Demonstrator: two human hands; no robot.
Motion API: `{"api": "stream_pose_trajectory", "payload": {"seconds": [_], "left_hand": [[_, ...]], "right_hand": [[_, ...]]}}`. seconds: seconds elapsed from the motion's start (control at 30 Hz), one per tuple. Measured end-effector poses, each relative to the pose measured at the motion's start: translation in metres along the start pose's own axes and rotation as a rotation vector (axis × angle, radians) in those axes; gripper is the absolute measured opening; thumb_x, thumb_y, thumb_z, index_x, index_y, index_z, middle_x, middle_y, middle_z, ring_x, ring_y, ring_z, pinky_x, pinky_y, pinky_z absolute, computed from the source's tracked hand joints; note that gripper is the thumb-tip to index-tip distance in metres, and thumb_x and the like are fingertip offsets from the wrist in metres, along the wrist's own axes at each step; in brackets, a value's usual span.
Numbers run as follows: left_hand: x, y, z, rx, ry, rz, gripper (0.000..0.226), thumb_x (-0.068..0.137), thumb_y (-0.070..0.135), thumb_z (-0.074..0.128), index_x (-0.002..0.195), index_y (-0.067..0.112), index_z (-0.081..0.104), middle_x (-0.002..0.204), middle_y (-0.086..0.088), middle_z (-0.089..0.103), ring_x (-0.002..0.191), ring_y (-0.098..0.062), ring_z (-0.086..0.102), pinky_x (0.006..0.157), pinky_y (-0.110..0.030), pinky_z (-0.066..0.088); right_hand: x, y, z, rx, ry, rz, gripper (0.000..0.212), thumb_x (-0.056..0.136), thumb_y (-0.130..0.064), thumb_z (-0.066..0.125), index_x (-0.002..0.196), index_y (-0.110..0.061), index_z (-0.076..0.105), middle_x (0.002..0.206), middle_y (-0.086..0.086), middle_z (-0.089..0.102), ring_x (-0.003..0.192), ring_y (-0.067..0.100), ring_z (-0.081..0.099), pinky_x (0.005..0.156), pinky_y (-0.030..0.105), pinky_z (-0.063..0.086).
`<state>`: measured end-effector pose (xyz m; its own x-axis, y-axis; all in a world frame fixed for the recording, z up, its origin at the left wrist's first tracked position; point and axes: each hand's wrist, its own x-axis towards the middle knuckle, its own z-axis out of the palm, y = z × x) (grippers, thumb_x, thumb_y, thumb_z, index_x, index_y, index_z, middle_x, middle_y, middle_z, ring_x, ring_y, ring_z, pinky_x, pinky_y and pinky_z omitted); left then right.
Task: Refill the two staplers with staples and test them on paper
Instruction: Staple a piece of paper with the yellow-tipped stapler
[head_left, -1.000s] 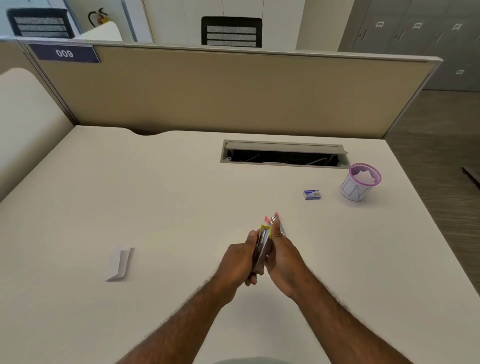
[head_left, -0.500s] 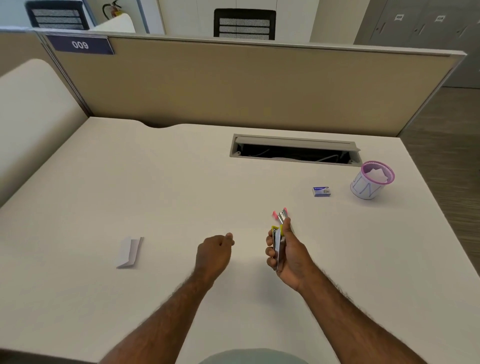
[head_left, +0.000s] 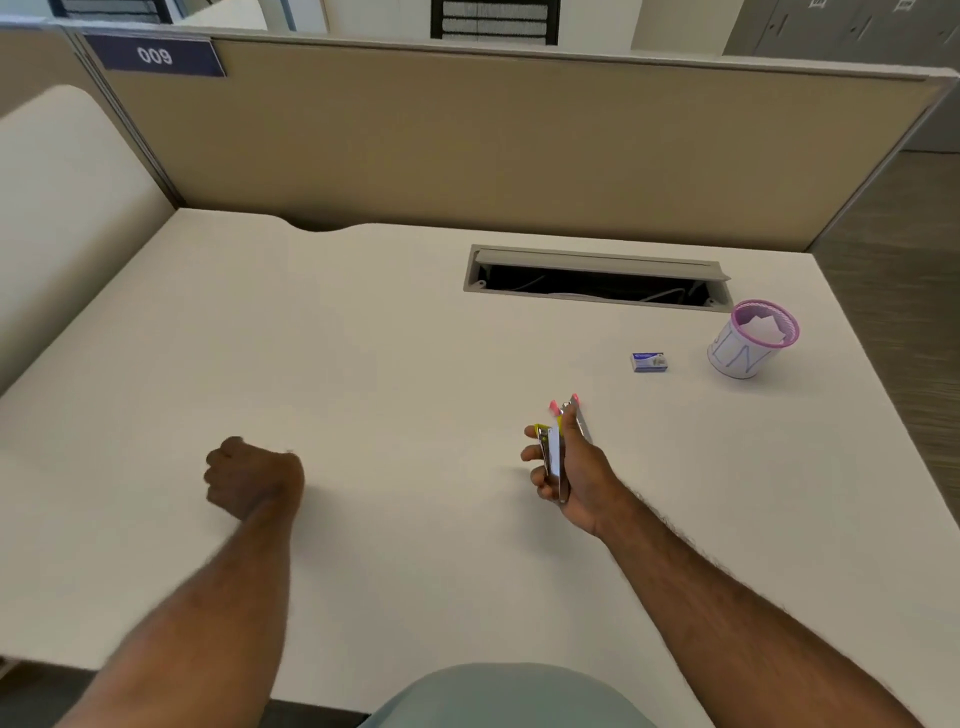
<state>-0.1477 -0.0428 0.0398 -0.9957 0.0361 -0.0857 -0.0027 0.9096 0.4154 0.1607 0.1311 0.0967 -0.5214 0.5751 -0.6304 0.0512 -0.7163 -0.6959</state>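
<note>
Seemingly both small metal staplers, yellow- and pink-tipped, sit in the right hand grip; left hand fisted, content unclear; testing unstarted.

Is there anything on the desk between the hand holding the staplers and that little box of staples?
No. In the head view, only bare desk lies between the right hand and the staple box.
</note>
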Motion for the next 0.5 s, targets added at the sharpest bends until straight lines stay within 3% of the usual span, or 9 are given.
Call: {"api": "stream_pose_trajectory", "payload": {"seconds": [0.1,0.5], "left_hand": [[0.006,-0.013,0.001,0.065,-0.054,-0.115,0.068,0.079,0.041,0.067,0.124,-0.003,0.042,0.128,-0.024,0.046,0.12,-0.04,0.043,0.097,-0.051,0.035],[0.022,-0.028,-0.011,0.077,-0.182,-0.122,0.055,0.079,0.013,0.063,0.126,0.002,0.037,0.133,-0.024,0.042,0.125,-0.042,0.04,0.101,-0.053,0.041]], "right_hand": [[0.005,0.0,0.001,-0.045,0.023,-0.002,0.064,0.086,-0.073,0.03,0.095,-0.017,0.059,0.066,0.001,0.062,0.042,0.013,0.047,0.038,0.018,0.033],[0.015,0.011,-0.001,-0.183,0.081,0.008,0.065,0.083,-0.075,0.037,0.094,-0.016,0.06,0.066,-0.001,0.059,0.042,0.012,0.046,0.037,0.02,0.033]]}}
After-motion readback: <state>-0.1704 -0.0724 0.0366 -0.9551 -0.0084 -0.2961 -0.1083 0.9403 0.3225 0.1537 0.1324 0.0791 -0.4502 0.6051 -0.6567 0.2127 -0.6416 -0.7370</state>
